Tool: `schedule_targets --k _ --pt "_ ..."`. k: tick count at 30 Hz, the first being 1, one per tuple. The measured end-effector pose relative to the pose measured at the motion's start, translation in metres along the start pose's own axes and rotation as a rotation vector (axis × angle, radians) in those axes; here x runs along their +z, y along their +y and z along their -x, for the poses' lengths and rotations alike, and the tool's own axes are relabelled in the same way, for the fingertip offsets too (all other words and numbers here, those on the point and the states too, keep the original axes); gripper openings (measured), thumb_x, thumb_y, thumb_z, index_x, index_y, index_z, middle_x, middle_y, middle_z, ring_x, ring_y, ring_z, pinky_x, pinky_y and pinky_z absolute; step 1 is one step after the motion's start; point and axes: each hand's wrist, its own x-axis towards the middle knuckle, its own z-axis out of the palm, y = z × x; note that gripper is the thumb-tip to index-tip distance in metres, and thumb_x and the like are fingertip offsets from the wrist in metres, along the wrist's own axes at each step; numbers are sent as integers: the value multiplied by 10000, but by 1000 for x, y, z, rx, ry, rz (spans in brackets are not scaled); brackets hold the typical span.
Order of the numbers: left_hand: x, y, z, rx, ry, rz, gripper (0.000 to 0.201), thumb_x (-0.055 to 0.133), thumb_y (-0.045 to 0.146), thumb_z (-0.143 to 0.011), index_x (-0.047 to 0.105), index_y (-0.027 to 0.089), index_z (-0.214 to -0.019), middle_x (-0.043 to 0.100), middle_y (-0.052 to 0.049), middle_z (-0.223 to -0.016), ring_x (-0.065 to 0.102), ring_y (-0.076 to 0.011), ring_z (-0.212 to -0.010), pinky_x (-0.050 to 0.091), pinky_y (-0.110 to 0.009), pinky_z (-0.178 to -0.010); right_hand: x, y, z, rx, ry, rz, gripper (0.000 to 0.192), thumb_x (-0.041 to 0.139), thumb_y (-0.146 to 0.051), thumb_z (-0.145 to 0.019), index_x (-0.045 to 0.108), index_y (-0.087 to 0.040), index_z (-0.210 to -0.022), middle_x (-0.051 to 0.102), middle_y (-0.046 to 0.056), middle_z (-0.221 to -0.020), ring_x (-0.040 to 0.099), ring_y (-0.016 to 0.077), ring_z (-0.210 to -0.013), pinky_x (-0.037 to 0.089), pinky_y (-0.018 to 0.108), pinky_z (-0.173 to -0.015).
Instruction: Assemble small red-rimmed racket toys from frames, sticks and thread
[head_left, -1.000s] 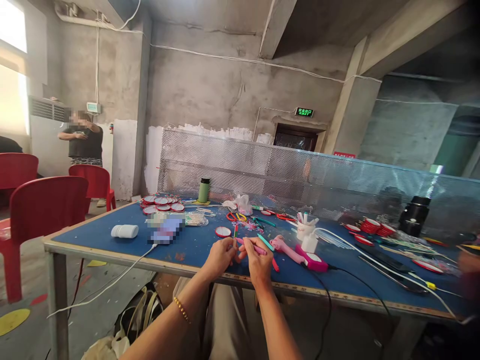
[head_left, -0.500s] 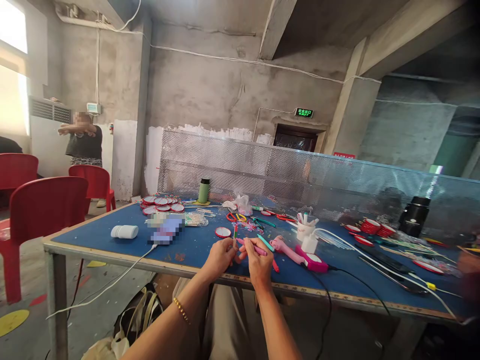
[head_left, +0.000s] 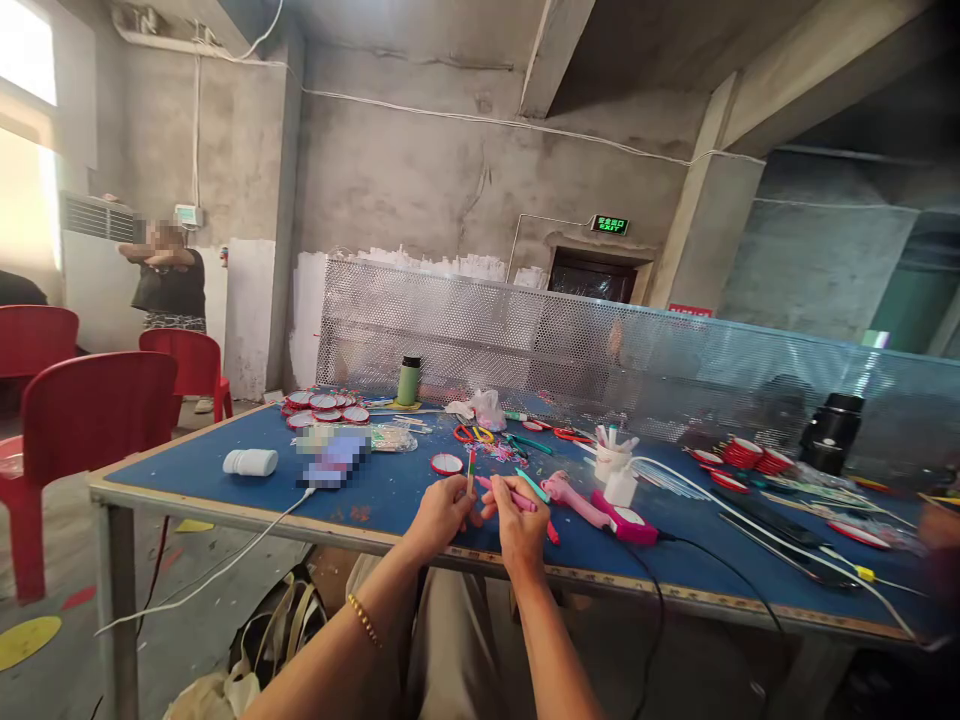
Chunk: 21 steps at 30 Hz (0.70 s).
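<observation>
Near the table's front edge, my left hand (head_left: 440,513) pinches a thin wooden stick (head_left: 471,470) upright; its top is coloured red and green. Held like a writing tool in my right hand (head_left: 523,528) is a pink marker pen (head_left: 517,497), its tip towards the stick. The two hands are close together, and fingers partly hide the tip. A teal pen (head_left: 532,484) lies just beyond my right hand, with a red pen (head_left: 553,533) beside it. Behind my left hand sits a round white disc with a red rim (head_left: 446,464).
A pink glue gun (head_left: 577,499) and a cup of markers (head_left: 613,458) stand right of my hands. Scissors (head_left: 480,434) lie further back. At left are a white bottle (head_left: 250,462), a phone (head_left: 337,460) and stacked discs (head_left: 324,403). A person (head_left: 171,275) stands beyond red chairs (head_left: 97,410).
Both hands keep nearly the same pose, with the stick and pink marker still held. The view has shifted very slightly.
</observation>
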Motion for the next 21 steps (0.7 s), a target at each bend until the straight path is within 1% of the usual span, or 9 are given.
schedule_targets --k 9,14,21 --pt "0 1 0 -19 4 -15 165 485 323 -824 543 203 -729 717 -7 -642 537 -118 -457 411 -219 -532 -1 -1 1 -4 36 -11 338 667 -467 -877 608 -185 -700 691 13 -612 598 131 -420 459 231 -444" --pt "0 0 0 -22 13 -13 166 479 300 -818 539 199 -700 709 -6 -632 539 -116 -463 412 -219 -535 -1 -2 1 -20 -32 -8 317 648 -457 -892 623 -184 -733 705 22 -640 616 135 -440 481 235 -461" --pt "0 -1 0 -15 10 -13 96 468 211 -769 528 198 -695 700 8 -627 552 -112 -479 408 -205 -527 -1 -2 1 -16 -59 -18 312 653 -453 -886 621 -188 -726 702 9 -631 611 130 -434 486 229 -454"
